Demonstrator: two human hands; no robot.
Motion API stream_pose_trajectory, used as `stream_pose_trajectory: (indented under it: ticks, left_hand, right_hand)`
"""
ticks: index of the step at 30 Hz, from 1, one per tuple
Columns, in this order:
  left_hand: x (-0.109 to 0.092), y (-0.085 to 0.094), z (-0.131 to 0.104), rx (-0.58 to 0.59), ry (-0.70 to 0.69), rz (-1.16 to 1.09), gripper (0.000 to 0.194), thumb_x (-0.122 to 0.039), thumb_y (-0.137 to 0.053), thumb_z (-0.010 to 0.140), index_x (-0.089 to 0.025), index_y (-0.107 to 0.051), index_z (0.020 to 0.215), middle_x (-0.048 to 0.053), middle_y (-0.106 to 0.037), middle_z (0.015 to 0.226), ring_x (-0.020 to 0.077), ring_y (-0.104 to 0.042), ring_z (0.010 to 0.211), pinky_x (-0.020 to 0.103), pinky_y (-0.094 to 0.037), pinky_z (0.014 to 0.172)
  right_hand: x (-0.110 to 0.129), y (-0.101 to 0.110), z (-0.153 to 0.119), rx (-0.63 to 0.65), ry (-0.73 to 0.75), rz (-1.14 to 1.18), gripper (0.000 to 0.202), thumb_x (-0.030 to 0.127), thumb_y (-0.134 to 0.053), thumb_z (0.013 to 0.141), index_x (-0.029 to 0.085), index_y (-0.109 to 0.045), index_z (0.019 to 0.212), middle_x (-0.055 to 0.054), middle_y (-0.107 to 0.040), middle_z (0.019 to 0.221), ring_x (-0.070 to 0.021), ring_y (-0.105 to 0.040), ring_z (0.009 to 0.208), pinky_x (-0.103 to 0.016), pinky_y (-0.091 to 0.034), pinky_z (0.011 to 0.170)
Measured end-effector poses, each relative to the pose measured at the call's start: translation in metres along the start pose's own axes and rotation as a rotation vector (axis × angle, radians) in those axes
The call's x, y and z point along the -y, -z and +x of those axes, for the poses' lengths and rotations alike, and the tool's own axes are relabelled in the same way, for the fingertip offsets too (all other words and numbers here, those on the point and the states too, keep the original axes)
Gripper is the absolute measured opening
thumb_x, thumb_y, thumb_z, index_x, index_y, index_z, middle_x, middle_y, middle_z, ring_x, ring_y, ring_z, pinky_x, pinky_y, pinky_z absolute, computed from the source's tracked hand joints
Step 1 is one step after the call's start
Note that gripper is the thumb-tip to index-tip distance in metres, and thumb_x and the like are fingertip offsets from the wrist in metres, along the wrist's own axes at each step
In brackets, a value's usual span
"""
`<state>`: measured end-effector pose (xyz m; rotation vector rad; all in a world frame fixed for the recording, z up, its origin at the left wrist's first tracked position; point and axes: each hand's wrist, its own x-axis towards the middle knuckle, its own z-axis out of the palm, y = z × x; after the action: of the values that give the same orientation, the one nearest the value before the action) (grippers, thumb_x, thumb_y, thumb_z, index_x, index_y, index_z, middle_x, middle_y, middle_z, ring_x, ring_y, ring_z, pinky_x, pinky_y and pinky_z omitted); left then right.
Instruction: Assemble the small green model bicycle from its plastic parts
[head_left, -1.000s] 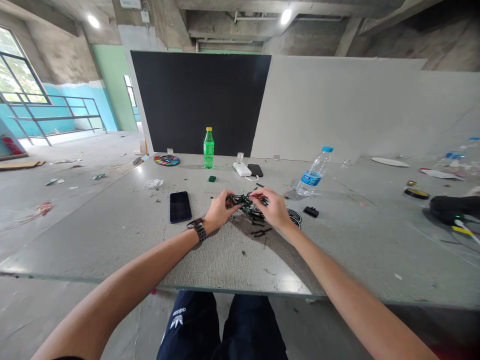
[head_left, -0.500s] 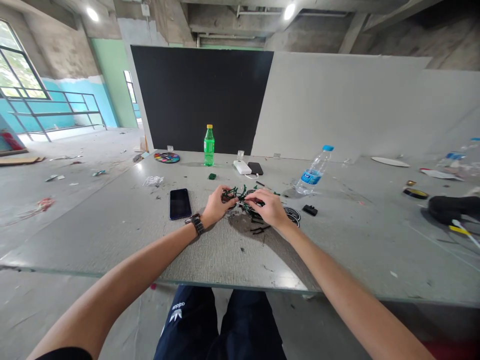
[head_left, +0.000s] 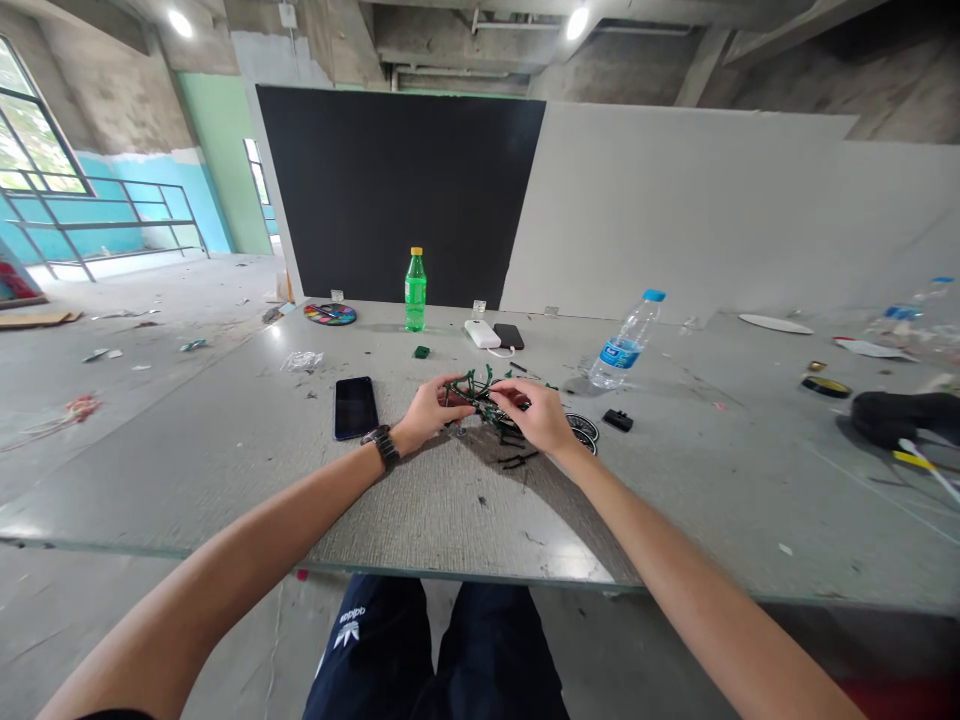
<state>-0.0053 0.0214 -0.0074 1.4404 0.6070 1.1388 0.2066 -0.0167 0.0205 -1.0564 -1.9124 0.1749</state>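
Fingers of the left hand grasp a thin, spindly green-and-black assembly from its left side, thumb nearer and fingertips farther, a grip that probably steadies the light piece while leaving its right side reachable. The right hand comes in from that side, its fingers closed in a pinch against the assembly; what lies between the tips is too small to tell. The low hold, just over the desk, presumably lets the heel of each hand settle and keeps small movements controlled.

Under and beside the right hand lie more dark, slender parts, with black forked pieces on the near side and black-rimmed spoked wheels to the right; kept so close, they seem placed for a short reach. A small black block sits just right of the wheels.

Farther out, things ring the work, likely set aside to leave elbow room: a dark smartphone to the left, crumpled transparent plastic beyond it, a small green block on the far side, a white power bank, a green bottle with a yellow cap, and a transparent blue-capped bottle at far right.
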Motion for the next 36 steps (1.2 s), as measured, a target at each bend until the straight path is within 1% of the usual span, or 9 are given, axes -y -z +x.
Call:
stream_pose_trajectory:
  ticks: [7,12,16,18,20,23,25,32,36]
  left_hand:
    - [-0.001,0.002,0.001,0.100,0.009,-0.078,0.069,-0.016,-0.085,0.066,-0.010,-0.059,0.130,0.015,-0.074,0.108,0.0194,-0.070,0.088,0.029,-0.052,0.072]
    - [0.004,0.003,0.001,0.091,0.071,-0.047,0.090,-0.014,-0.086,0.066,-0.009,-0.043,0.145,0.009,-0.074,0.090,0.0158,-0.068,0.075,0.027,-0.050,0.068]
    - [0.006,0.003,0.002,0.045,0.057,-0.048,0.078,-0.016,-0.086,0.065,-0.009,-0.051,0.134,0.007,-0.073,0.086,0.0149,-0.067,0.073,0.027,-0.049,0.069]
    - [0.005,0.003,0.002,0.017,0.056,-0.078,0.072,-0.014,-0.085,0.065,-0.009,-0.054,0.130,0.007,-0.073,0.087,0.0139,-0.066,0.071,0.027,-0.049,0.069]
    - [0.005,0.003,0.003,0.000,0.058,-0.101,0.072,-0.012,-0.084,0.064,-0.008,-0.053,0.129,0.007,-0.073,0.087,0.0133,-0.066,0.070,0.027,-0.049,0.068]
    - [0.004,0.003,0.003,-0.001,0.058,-0.083,0.074,-0.014,-0.085,0.065,-0.009,-0.053,0.131,0.005,-0.072,0.083,0.0129,-0.065,0.067,0.026,-0.048,0.067]
    - [0.005,0.003,0.002,-0.004,0.056,-0.063,0.074,-0.016,-0.085,0.065,-0.009,-0.053,0.131,0.004,-0.072,0.081,0.0125,-0.064,0.066,0.026,-0.047,0.065]
    - [0.010,0.003,0.004,-0.036,0.079,-0.093,0.074,-0.014,-0.085,0.067,-0.010,-0.050,0.132,0.008,-0.073,0.088,0.0137,-0.067,0.072,0.028,-0.051,0.070]
    - [0.014,0.006,0.004,-0.027,0.064,-0.076,0.073,-0.014,-0.083,0.070,-0.014,-0.049,0.134,0.007,-0.073,0.089,0.0138,-0.068,0.074,0.027,-0.051,0.071]
  right_hand:
    - [-0.010,0.000,0.000,0.004,-0.053,-0.054,0.034,0.044,-0.059,0.095,0.023,-0.059,0.121,-0.006,-0.069,0.089,-0.0200,-0.065,0.074,-0.033,-0.055,0.066]
    - [-0.016,-0.002,0.000,0.018,-0.093,-0.023,0.041,0.044,-0.054,0.098,0.022,-0.054,0.132,-0.009,-0.069,0.099,-0.0219,-0.067,0.081,-0.034,-0.055,0.066]
    - [-0.014,-0.001,0.000,0.017,-0.089,-0.037,0.041,0.044,-0.055,0.097,0.022,-0.054,0.132,-0.009,-0.069,0.098,-0.0225,-0.067,0.080,-0.037,-0.057,0.068]
    - [-0.009,0.001,-0.001,-0.008,-0.017,-0.099,0.044,0.044,-0.059,0.095,0.024,-0.053,0.134,-0.011,-0.065,0.106,-0.0247,-0.066,0.090,-0.039,-0.057,0.074]
    - [-0.003,0.000,-0.002,0.007,0.092,-0.189,0.040,0.041,-0.065,0.092,0.026,-0.058,0.128,-0.011,-0.061,0.112,-0.0274,-0.063,0.103,-0.044,-0.055,0.087]
    - [0.006,-0.004,-0.003,0.057,0.193,-0.248,0.014,0.034,-0.067,0.091,0.027,-0.068,0.103,-0.009,-0.058,0.111,-0.0276,-0.060,0.108,-0.046,-0.051,0.096]
    - [0.009,-0.008,-0.003,0.042,0.195,-0.219,0.006,0.030,-0.064,0.093,0.026,-0.068,0.094,-0.009,-0.058,0.107,-0.0262,-0.061,0.105,-0.044,-0.051,0.094]
    - [0.004,-0.006,0.000,-0.058,0.066,-0.116,0.012,0.033,-0.055,0.098,0.023,-0.061,0.097,-0.007,-0.065,0.092,-0.0219,-0.063,0.084,-0.037,-0.053,0.078]
    - [-0.002,-0.007,-0.001,0.005,-0.006,-0.041,0.016,0.038,-0.057,0.096,0.023,-0.060,0.094,-0.006,-0.068,0.090,-0.0196,-0.064,0.076,-0.033,-0.054,0.068]
